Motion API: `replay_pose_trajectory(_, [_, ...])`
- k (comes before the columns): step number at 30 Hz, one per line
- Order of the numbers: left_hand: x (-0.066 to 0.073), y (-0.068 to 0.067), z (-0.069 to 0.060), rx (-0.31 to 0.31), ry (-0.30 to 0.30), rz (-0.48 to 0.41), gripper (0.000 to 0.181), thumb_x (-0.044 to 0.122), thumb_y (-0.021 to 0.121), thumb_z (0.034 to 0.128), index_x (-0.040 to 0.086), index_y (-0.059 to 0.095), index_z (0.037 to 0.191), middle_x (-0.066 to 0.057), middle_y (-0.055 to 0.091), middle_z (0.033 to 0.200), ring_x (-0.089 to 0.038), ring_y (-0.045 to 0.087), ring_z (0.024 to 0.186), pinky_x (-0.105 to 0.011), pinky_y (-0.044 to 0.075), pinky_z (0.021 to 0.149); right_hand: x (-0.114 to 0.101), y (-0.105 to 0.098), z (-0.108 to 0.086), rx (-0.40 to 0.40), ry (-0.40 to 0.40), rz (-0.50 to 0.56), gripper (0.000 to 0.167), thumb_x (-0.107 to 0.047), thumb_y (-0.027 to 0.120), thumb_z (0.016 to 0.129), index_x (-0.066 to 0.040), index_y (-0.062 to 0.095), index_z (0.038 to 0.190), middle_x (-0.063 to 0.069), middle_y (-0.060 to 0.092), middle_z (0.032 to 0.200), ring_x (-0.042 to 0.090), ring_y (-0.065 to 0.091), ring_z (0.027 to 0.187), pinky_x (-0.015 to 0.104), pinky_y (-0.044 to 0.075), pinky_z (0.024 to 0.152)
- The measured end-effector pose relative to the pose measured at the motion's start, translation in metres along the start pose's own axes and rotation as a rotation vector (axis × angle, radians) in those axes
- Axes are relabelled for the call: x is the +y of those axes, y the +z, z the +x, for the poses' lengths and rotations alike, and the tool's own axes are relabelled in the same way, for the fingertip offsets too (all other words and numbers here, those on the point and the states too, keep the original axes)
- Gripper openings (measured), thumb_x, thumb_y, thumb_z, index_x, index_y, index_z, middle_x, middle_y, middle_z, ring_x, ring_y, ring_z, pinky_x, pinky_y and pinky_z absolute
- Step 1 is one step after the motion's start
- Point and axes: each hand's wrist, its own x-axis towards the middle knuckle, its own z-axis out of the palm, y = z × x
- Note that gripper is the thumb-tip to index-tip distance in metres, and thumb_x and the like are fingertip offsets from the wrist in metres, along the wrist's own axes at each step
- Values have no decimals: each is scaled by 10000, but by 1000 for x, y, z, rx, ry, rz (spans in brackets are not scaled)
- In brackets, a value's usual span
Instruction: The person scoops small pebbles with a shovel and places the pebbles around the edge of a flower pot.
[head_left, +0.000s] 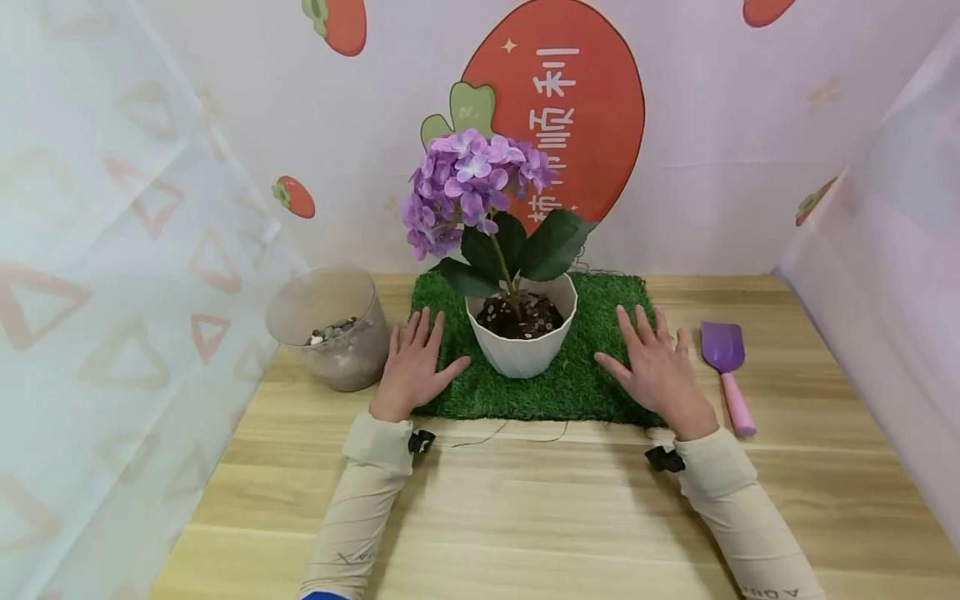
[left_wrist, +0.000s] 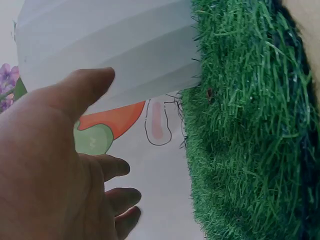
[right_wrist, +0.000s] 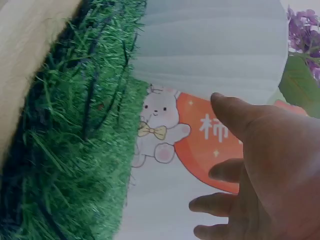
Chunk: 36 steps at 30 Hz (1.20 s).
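Note:
A white pot [head_left: 521,354] holding dark soil and a purple hydrangea [head_left: 480,179] stands upright on a green grass mat [head_left: 525,404]. My left hand [head_left: 415,367] lies at the mat's left edge, fingers spread, holding nothing. At the right part of the mat is my right hand [head_left: 660,375], also spread and empty. Both wrist views show a hand beside the pot's ribbed wall: the left hand [left_wrist: 55,150] near the pot [left_wrist: 115,45], the right hand [right_wrist: 270,160] near the pot [right_wrist: 215,45]. Whether the fingers touch the mat, I cannot tell.
A clear bucket [head_left: 345,367] with pebbles [head_left: 332,332] stands left of the mat, close to my left hand. A purple scoop with a pink handle [head_left: 737,404] lies right of my right hand. Printed cloth [head_left: 712,192] hangs behind and at both sides of the wooden table [head_left: 517,517].

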Motion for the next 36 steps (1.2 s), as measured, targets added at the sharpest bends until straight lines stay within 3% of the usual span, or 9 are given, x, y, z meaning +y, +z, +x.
replay_pose_trajectory(6, [2,-2,-3,5,36,7,849,572,532,1060,62,252,1679,-191,202,1763,-389,196,1640,-642,137,1334,7,-13,-10,28,-20,16,823,-508,570,1068,-8,284,1656,332,351,1652,558,324,1520,742,308,1209])
replay_pose_trajectory(9, [2,-8,-6,72,91,20,748,457,606,1058,8,390,1616,-226,355,1698,-426,350,1569,-643,248,1303,12,-21,-17,55,-4,8,790,-475,603,1060,18,349,1623,353,445,1577,572,475,1404,736,463,1084])
replay_pose_trajectory(14, [3,-23,-16,181,164,44,627,338,679,1032,-39,527,1509,-249,562,1531,-424,543,1417,-583,423,1221,30,-30,-31,101,29,-30,666,-479,627,1043,0,539,1498,355,606,1398,553,663,1123,712,592,764])
replay_pose_trajectory(15, [3,-27,-18,188,170,43,619,333,682,1031,-38,534,1503,-244,578,1513,-416,556,1404,-568,439,1212,34,-31,-35,112,35,-36,634,-466,645,1035,5,578,1454,346,644,1340,535,687,1054,680,595,674])
replay_pose_trajectory(20, [0,-46,-35,210,205,47,610,317,675,1030,-40,530,1503,-232,598,1492,-412,563,1393,-538,455,1209,57,-39,-53,137,82,-24,438,-380,713,991,31,704,1145,275,704,1003,445,689,761,529,501,466])
replay_pose_trajectory(25, [-7,-64,-53,291,238,38,623,281,695,1012,-59,518,1504,-251,599,1477,-431,575,1366,-544,471,1193,73,-44,-69,141,128,15,392,-337,723,987,53,691,955,251,654,835,368,618,658,471,451,477])
replay_pose_trajectory(30, [-19,-82,-64,388,246,35,608,205,743,972,-80,543,1471,-278,612,1440,-455,593,1328,-573,507,1148,87,-42,-78,168,142,24,467,-282,730,978,180,703,1038,400,696,934,519,668,721,602,536,573])
replay_pose_trajectory(33, [-30,-89,-66,416,227,55,602,152,767,948,-96,551,1452,-294,616,1423,-473,604,1299,-591,533,1101,93,-41,-83,142,176,17,545,-316,695,999,217,683,1110,448,677,1072,635,657,895,686,555,716])
replay_pose_trajectory(36, [-41,-91,-66,426,196,74,612,118,791,925,-106,553,1442,-297,623,1408,-480,621,1257,-589,556,1051,99,-41,-86,105,211,12,626,-385,650,1026,231,668,1139,458,662,1117,656,642,937,687,552,736])
